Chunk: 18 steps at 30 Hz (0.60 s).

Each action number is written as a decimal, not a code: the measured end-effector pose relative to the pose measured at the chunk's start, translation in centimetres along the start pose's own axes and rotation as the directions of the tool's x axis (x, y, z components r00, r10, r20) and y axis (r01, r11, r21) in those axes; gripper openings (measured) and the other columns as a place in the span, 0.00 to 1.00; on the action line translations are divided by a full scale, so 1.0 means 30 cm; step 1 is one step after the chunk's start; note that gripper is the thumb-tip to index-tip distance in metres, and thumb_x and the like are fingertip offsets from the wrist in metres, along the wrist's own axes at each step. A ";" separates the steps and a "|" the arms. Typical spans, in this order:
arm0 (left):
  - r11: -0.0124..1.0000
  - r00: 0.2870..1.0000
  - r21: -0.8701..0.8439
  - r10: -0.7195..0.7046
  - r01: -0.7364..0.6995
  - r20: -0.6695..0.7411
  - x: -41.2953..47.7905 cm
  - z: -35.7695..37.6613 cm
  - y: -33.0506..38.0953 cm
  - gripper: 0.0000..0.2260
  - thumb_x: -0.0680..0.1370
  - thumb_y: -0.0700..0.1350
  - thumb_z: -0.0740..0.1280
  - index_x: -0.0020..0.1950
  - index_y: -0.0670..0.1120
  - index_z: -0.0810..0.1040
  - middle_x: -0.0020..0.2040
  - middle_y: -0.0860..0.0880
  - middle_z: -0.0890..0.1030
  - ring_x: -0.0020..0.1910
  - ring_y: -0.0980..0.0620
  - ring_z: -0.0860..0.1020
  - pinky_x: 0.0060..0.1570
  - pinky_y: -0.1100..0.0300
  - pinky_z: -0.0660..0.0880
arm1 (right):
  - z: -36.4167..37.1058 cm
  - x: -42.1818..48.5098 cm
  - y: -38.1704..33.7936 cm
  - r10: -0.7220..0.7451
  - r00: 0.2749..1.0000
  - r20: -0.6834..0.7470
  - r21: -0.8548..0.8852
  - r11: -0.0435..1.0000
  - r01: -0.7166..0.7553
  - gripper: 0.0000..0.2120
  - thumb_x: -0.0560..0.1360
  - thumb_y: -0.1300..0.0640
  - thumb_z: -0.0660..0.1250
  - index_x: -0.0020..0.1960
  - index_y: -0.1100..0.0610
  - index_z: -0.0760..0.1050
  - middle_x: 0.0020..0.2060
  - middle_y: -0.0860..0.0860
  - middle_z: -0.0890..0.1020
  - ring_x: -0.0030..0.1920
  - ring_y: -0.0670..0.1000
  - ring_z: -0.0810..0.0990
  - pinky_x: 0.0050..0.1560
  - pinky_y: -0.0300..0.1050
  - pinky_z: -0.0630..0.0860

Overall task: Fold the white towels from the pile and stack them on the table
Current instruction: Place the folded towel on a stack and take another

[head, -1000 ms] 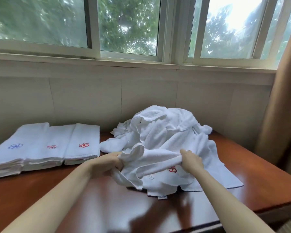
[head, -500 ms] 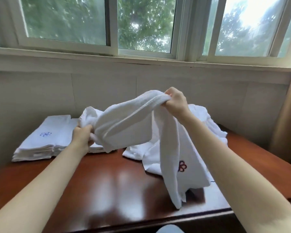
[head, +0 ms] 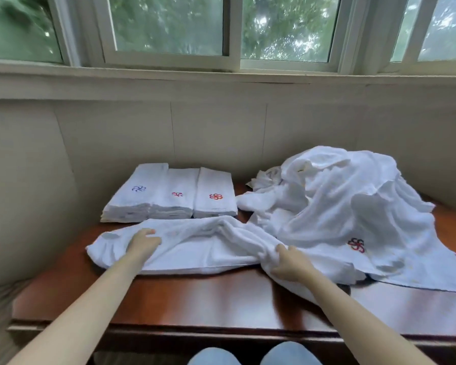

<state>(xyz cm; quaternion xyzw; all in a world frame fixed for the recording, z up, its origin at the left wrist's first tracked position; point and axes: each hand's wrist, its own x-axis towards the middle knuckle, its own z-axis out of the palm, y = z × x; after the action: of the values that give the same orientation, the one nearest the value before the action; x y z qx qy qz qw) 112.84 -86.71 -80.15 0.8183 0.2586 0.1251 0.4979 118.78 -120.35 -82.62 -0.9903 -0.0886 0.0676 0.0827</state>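
Towel — under left hand | right hand grips bunched edge

The folded towels are stacked on the bench, left of the pile. One towel is laid at the pile's front left, reaching it.

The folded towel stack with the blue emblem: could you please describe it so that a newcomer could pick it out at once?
On the wooden table below the window, three folded stacks sit side by side at the far left. The wanted one is the leftmost stack. Its top bears a blue pinwheel emblem, while the middle stack and right stack show red ones.
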 end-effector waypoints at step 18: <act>0.172 0.765 0.834 -0.335 -0.525 0.550 -0.037 0.167 0.093 0.07 0.76 0.41 0.64 0.50 0.40 0.80 0.39 0.48 0.77 0.40 0.49 0.75 0.41 0.59 0.70 | -0.172 0.048 0.244 0.143 0.841 -0.522 0.099 0.989 -0.106 0.16 0.71 0.67 0.61 0.57 0.59 0.74 0.53 0.59 0.78 0.53 0.61 0.75 0.47 0.49 0.69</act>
<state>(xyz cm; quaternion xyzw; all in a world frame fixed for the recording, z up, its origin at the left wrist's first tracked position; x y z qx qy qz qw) 115.06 -92.10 -80.01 0.9412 0.0343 -0.3201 -0.1028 122.15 -127.96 -79.05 -0.9711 0.0043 -0.1989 0.1321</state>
